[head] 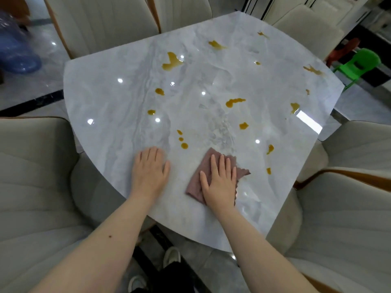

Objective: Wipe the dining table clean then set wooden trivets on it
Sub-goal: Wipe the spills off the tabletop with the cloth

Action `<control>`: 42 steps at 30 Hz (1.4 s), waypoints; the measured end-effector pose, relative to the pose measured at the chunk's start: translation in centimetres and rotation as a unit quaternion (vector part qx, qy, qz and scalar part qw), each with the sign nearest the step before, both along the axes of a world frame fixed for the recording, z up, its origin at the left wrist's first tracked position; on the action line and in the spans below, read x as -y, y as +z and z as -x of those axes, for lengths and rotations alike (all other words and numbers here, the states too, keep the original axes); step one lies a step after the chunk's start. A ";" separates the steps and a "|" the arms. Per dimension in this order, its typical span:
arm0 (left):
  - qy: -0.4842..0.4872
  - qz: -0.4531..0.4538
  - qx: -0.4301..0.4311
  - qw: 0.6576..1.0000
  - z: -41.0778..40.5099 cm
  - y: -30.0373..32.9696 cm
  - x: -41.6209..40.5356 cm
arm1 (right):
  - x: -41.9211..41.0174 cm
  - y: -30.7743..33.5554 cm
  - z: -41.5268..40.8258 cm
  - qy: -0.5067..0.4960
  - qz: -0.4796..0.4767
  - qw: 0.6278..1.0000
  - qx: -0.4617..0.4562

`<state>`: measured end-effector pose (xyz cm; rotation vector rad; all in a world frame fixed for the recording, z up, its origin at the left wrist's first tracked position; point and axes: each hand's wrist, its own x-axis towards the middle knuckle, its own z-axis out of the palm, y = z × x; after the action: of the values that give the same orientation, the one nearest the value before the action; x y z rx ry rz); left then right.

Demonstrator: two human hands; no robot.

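Note:
The glossy grey marble dining table (118, 98) carries several amber-brown spills, such as a large one (171, 61) at the far middle and small drops (183, 145) close to my hands. My right hand (219, 180) lies flat with fingers spread on a folded brownish-pink cloth (195, 182) near the table's front edge, pressing it down. Flat on the bare tabletop to its left rests my left hand (149, 170), holding nothing. No wooden trivets are in view.
Beige padded chairs surround the table: one at the left (31, 176), one at the right (349, 208), two at the far side (101, 24). A green plastic chair (359, 66) stands at the far right and a blue bag (14, 49) at the far left.

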<state>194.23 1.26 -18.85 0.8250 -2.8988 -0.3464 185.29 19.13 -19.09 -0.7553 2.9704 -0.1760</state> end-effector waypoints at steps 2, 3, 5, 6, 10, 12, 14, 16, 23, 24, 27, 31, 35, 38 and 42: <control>0.001 0.028 -0.010 1.000 0.3 0.0 1.9 | 2.1 0.0 0.3 -0.001 0.005 1.000 0.002; 0.021 0.028 -0.018 0.999 0.7 -0.2 3.1 | 3.4 -0.1 0.7 0.007 0.008 1.000 0.002; 0.064 0.015 -0.008 0.998 1.6 -0.5 5.1 | 5.7 -0.3 1.6 0.010 0.010 1.000 -0.008; 0.084 0.009 -0.004 0.996 2.3 -0.7 6.1 | 6.8 -0.4 2.1 0.006 0.012 1.000 -0.011; 0.136 -0.013 -0.015 0.990 3.6 -1.1 8.3 | 10.3 -0.6 3.9 -0.021 0.024 0.999 -0.007; 0.144 -0.022 -0.008 0.989 3.8 -1.4 8.5 | 12.0 -0.7 4.9 -0.025 0.019 0.999 -0.009; 0.150 -0.023 -0.010 0.988 3.9 -1.5 8.4 | 14.0 -0.9 5.9 -0.018 0.015 1.000 -0.002; 0.151 -0.025 -0.010 0.988 3.9 -1.4 8.4 | 15.6 -0.9 6.4 -0.009 0.008 1.000 0.003; 0.145 -0.024 -0.022 0.989 3.7 -1.3 8.5 | 12.5 -0.2 4.0 0.163 0.019 0.986 0.021; 0.145 -0.028 -0.024 0.989 3.6 -1.3 8.5 | 11.3 -0.2 4.2 0.184 0.018 0.982 0.024; 0.148 -0.024 -0.029 0.988 3.6 -1.3 8.5 | 9.9 -0.3 6.6 0.148 0.015 0.989 0.003; 0.151 -0.021 -0.031 0.988 3.9 -1.5 8.4 | 14.2 -0.6 8.5 0.031 -0.006 0.999 -0.007; 0.149 -0.007 -0.035 0.988 3.8 -1.8 8.4 | 20.1 -0.7 9.1 0.037 0.019 0.999 0.004; 0.149 0.000 -0.038 0.988 3.7 -2.0 8.5 | 23.0 -0.6 9.5 0.129 0.025 0.991 0.000; 0.144 -0.007 -0.046 0.988 3.7 -1.9 8.5 | 22.1 -0.1 9.0 0.255 0.047 0.965 0.032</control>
<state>190.57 -7.27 -20.74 1.1785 -2.6444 -0.3652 176.33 -2.99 -19.23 -1.4570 2.6096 -0.3008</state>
